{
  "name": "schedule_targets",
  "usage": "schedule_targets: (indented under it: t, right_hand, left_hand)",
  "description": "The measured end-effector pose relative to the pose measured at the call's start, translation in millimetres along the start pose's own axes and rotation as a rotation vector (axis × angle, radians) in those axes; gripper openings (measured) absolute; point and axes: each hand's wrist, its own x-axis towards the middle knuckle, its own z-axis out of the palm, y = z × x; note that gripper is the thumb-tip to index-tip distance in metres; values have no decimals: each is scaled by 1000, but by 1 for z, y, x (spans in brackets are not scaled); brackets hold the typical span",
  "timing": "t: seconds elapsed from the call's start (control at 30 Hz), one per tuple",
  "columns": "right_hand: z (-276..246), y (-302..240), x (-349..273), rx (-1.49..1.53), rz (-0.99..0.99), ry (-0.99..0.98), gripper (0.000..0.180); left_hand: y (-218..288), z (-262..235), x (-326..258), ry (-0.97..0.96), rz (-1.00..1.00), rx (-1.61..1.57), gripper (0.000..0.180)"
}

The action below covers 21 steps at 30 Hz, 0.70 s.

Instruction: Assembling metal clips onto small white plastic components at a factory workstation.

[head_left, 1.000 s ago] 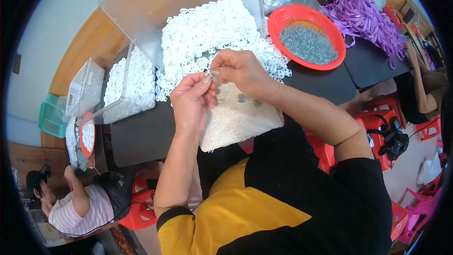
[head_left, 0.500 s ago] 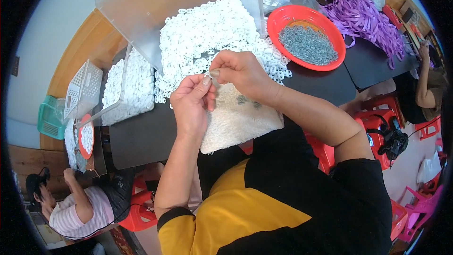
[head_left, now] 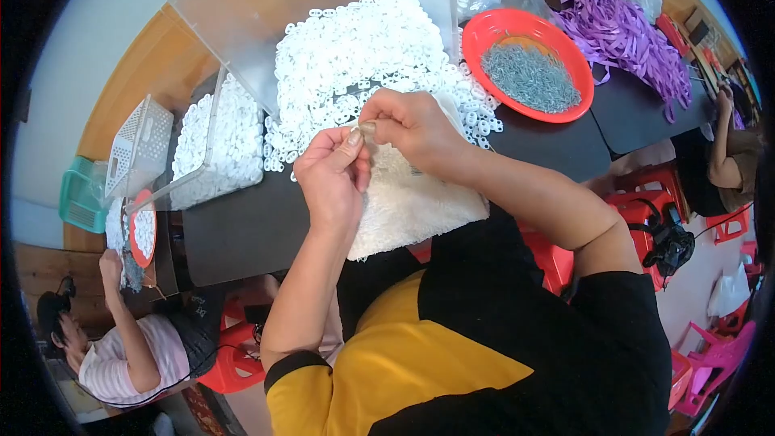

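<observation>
Just above the near edge of the white heap, over the cream cloth [head_left: 408, 214], a small white piece [head_left: 356, 125] sits where the two hands meet. The left hand [head_left: 324, 178] has its thumb and forefinger closed on it, with the other fingers curled underneath; the right hand [head_left: 420, 137] pinches from the other side, thumb against forefinger. Whether the right fingers also hold a second tiny thing is too small to tell. Judging by the loose white pieces [head_left: 347, 56] heaped beyond, in front of the clear bin wall [head_left: 234, 40], it looks like moulded plastic: very light, fairly stiff, smooth enough to slip or spin, and unlikely to break under a pinch. Its outer rim seems the best hold, with fingertips on opposite edges so the holes stay uncovered; a squeeze set off-centre could flick it away. The red basin [head_left: 471, 52] on the dark bench [head_left: 234, 234], to the right of the heap, carries thin grey metal bits [head_left: 533, 77], probably hard, slick and easiest lifted singly by the fingertips. Purple ribbons [head_left: 617, 28] lie beyond it, limp and tangled.
</observation>
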Motion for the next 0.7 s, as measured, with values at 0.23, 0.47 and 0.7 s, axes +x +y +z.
schedule_targets:
  t: [0.23,0.47,0.7]
  right_hand:
    - [2,14,0,-360,-249,58,12]
    - [0,10,0,-450,-266,39,10]
    - [-3,5,2,-386,-79,-42,14]
  left_hand:
    - [6,-2,-1,-21,-17,7,6]
    - [10,-4,0,-41,-33,184,6]
    - [11,-8,2,-62,12,263,7]
